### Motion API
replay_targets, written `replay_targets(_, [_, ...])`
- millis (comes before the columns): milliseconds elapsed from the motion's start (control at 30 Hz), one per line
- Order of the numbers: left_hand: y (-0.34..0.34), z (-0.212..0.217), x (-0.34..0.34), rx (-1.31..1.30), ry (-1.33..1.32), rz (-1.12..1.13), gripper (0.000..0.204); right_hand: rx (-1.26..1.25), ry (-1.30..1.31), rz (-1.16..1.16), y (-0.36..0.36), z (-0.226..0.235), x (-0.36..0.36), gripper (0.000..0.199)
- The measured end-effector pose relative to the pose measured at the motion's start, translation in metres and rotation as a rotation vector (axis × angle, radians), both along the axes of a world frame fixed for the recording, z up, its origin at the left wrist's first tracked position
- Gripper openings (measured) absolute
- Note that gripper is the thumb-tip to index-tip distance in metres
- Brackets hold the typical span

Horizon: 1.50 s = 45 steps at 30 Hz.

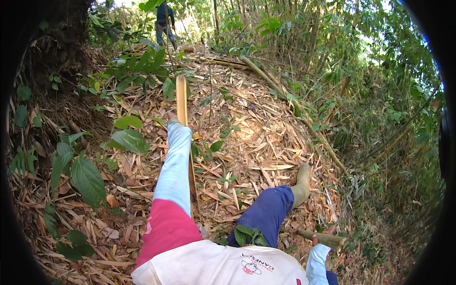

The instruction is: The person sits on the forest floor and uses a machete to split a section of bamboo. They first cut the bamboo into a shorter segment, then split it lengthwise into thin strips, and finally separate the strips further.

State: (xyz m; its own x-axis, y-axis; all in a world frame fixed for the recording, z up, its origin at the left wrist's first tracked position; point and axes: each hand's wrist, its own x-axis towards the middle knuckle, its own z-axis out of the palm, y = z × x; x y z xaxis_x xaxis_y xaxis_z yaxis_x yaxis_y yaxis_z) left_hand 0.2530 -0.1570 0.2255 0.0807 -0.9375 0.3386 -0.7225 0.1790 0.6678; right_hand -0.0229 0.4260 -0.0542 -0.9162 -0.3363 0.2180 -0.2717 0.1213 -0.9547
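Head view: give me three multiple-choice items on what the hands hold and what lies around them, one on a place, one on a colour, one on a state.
1. Where is the other person?
A. Up the slope, near the top edge
B. Beside the right boot
C. Low at the left edge

2. What colour is the trouser leg?
A. Red
B. Blue
C. Yellow

3. How is the bamboo strip held?
A. Lying loose on the ground
B. Gripped by the left hand, pointing up the slope
C. Bent into a loop

Answers: 1 A, the figure stands on the path at the top of the picture. 2 B, the leg above the olive boot is blue. 3 B, the strip rises straight past the left hand; the right hand holds a short bamboo piece.
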Motion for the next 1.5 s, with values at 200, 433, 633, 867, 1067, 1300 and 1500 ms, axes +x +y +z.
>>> replay_targets(200, [0.037, -0.043, -0.054, -0.185, -0.01, -0.518, 0.091, 0.049, 0.039, 0.012, -0.021, 0.002, 0.004, 0.081])
replay_targets(433, [0.264, -0.093, -0.141, 0.956, 0.252, -1.46, 0.063, 0.027, -0.076, 0.036, -0.031, 0.039, 0.03, 0.044])
replay_targets(633, [0.351, -0.069, -0.149, 1.648, 0.286, -1.418, 0.087, -0.149, -0.648, -0.015, -0.052, 0.081, 0.043, 0.036])
replay_targets(867, [0.35, -0.139, -0.149, 1.586, 0.433, -1.521, 0.075, 0.28, -0.274, 0.056, -0.058, 0.067, 0.044, 0.021])
replay_targets(1067, [0.388, -0.097, -0.14, 0.623, 0.452, -1.571, 0.066, 0.42, -0.246, 0.105, -0.063, 0.095, 0.041, 0.029])
replay_targets(1300, [0.356, -0.121, -0.156, 0.573, 0.542, -1.451, 0.062, 0.41, -0.255, 0.126, -0.029, 0.108, 0.04, 0.069])
replay_targets(1500, [0.319, -0.14, -0.156, 0.97, 0.642, -1.251, 0.068, 0.465, -0.358, -0.061, 0.017, 0.07, 0.056, 0.069])
